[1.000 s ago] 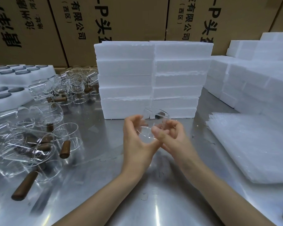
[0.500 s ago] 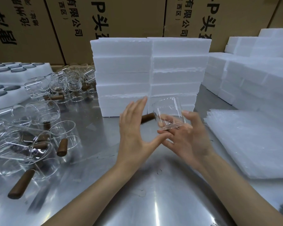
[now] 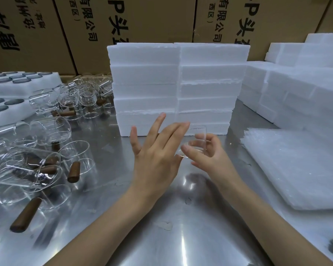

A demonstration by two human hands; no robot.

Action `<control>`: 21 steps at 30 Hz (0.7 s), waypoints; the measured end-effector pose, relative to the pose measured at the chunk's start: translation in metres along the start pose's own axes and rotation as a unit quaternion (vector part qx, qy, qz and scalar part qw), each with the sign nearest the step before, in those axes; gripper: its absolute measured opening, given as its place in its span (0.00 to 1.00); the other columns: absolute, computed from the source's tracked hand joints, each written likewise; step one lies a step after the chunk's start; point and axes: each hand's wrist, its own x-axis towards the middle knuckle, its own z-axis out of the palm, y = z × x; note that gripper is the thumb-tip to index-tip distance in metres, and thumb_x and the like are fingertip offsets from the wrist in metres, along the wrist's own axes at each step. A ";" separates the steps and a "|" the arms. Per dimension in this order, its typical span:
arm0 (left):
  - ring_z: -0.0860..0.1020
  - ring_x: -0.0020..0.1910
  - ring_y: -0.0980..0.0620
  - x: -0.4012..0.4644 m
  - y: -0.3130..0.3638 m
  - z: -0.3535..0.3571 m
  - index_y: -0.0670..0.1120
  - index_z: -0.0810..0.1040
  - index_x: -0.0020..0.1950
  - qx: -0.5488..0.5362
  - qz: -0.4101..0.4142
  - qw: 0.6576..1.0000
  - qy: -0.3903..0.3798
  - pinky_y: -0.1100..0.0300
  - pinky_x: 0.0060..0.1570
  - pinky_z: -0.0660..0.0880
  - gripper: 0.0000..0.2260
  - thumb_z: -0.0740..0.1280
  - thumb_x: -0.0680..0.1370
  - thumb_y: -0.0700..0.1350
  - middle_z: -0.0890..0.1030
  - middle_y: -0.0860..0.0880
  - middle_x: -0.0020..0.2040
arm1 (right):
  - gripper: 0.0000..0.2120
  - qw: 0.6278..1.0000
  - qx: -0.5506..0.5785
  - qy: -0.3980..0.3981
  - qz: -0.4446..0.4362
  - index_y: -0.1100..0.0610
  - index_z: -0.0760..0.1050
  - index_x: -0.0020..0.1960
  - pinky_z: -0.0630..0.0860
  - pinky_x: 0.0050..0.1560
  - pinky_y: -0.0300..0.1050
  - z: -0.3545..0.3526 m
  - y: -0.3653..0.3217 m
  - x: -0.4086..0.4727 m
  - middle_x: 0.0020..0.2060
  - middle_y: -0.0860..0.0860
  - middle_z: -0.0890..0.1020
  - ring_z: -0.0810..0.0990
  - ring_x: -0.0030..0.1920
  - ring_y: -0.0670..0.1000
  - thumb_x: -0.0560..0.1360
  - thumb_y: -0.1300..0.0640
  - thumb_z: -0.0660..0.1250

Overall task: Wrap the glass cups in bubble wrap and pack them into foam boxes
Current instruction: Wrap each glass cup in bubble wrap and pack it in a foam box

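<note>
Glass cup [image 3: 195,140] bare, gripped upright over the bench [image 3: 181,237] by right hand [image 3: 206,154], left hand [image 3: 158,150] flat and empty beside it; I judge wrapping unstarted; bubble wrap [image 3: 296,169] stacked at right, foam boxes [image 3: 177,89] behind.

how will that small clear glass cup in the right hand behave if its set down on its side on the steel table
The small clear glass cup looks cylindrical and shows no handle here, so it would probably roll on the shiny steel table. Its walls look thin, so likely light but fragile. The smooth glass may slip in the right hand, which holds it by the fingers only.
</note>
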 end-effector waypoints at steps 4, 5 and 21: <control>0.56 0.75 0.50 0.002 0.002 -0.002 0.48 0.55 0.75 -0.058 -0.058 0.997 0.014 0.51 0.72 0.36 0.40 0.73 0.71 0.54 0.60 0.53 0.73 | 0.19 0.989 0.136 -0.022 0.059 0.51 0.77 0.52 0.78 0.53 0.46 -0.008 0.001 0.006 0.43 0.45 0.83 0.83 0.47 0.44 0.64 0.45 0.73; 0.55 0.76 0.51 0.002 0.002 -0.002 0.48 0.53 0.76 -0.096 -0.084 0.992 0.005 0.53 0.72 0.35 0.41 0.73 0.70 0.56 0.60 0.52 0.75 | 0.19 0.977 0.190 -0.047 0.089 0.52 0.77 0.52 0.78 0.52 0.46 -0.010 0.001 0.007 0.43 0.46 0.84 0.83 0.46 0.45 0.65 0.44 0.70; 0.71 0.63 0.61 -0.005 0.000 0.009 0.51 0.69 0.70 -0.261 -0.173 0.949 -0.038 0.41 0.72 0.57 0.29 0.75 0.71 0.51 0.76 0.57 0.62 | 0.32 0.943 0.291 -0.110 0.118 0.58 0.74 0.63 0.74 0.60 0.52 -0.016 -0.007 0.008 0.57 0.53 0.82 0.81 0.58 0.52 0.67 0.39 0.61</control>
